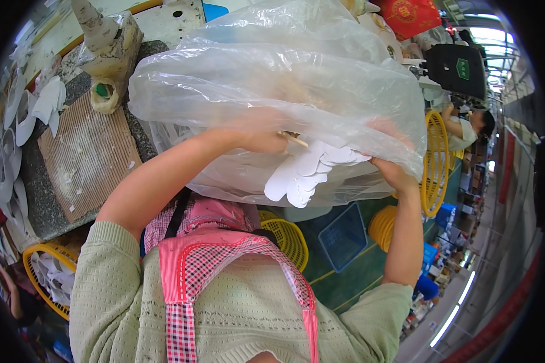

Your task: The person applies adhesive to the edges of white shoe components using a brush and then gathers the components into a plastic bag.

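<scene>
A large clear plastic bag (236, 81) is bunched up over the table in front of me. My left hand (265, 134) is closed at the bag's near side, partly veiled by the film. A thin tan stick (295, 140) juts from its fingers. Several flat white sole-shaped pieces (309, 166) hang fanned out in the bag's mouth between my hands. On the right, my right hand (395, 172) grips the bag's edge, thumb outside and fingers blurred behind the film. Its thumb meets the tip of the white pieces; whether it pinches them too is hidden.
Corrugated cardboard (88, 154) lies on the dark worktop at left, beside a stained cone-topped stand (106, 48). Yellow baskets (433, 163) stand at right and a blue crate (343, 237) on the floor. A co-worker (466, 130) sits at far right.
</scene>
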A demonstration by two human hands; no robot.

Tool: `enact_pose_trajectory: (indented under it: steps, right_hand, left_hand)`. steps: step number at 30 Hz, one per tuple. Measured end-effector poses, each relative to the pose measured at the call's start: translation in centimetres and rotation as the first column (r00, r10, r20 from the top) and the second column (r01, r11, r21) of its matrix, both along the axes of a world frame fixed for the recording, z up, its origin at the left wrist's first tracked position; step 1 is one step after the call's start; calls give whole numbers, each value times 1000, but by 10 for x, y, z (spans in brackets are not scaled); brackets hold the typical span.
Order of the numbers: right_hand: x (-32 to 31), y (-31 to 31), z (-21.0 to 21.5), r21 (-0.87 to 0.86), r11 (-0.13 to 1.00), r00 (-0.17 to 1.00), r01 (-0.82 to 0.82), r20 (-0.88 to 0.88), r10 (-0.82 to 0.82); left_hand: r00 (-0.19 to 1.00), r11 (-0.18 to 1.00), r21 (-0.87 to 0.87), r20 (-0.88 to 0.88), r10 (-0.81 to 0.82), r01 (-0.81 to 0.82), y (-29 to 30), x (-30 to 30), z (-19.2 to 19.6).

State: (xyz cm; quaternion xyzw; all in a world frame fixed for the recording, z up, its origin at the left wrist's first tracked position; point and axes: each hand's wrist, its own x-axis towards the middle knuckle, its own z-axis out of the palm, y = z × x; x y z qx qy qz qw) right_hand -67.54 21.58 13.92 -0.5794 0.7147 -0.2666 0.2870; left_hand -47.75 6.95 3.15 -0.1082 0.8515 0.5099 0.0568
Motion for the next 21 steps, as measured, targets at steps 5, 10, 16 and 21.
enact_pose_trajectory:
  steps: [5, 10, 16, 21]
  right_hand:
    - [-4, 0, 4, -2, 1000, 1000, -25, 11, 25]
    - [-9, 1, 7, -68, 996, 998, -52, -26, 51]
    - [-28, 12, 12, -161, 987, 985, -23, 166, 50]
    - [-27, 17, 14, -174, 985, 979, -3, 198, 38]
  left_hand:
    - [998, 985, 171, 48, -39, 30, -10, 14, 1]
    - [955, 984, -77, -265, 137, -163, -9, 26, -51]
    - [956, 941, -290, -279, 91, -174, -13, 24, -56]
    - [985, 999, 20, -165, 43, -40, -17, 23, -32]
